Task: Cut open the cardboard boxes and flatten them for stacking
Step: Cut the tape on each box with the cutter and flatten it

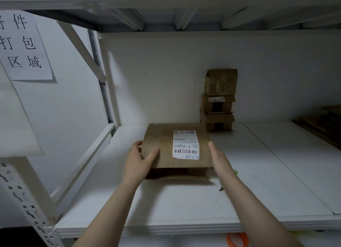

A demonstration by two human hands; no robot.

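A brown cardboard box (pixel 164 147) with a white shipping label (pixel 186 144) on top sits on the white shelf board (pixel 184 200). My left hand (pixel 139 158) grips its left edge, thumb on top and fingers round the side. My right hand (pixel 219 160) lies flat against the box's right side with straight fingers. A flap hangs open at the box's near bottom edge. No cutting tool is plainly visible; a small dark and green object (pixel 221 188) lies partly hidden behind my right forearm.
Three small cardboard boxes (pixel 218 99) are stacked against the back wall on the right. Flattened cardboard (pixel 321 123) lies at the far right of the shelf. A paper sign (pixel 24 44) hangs on the left. An orange ring (pixel 237 240) shows below the shelf.
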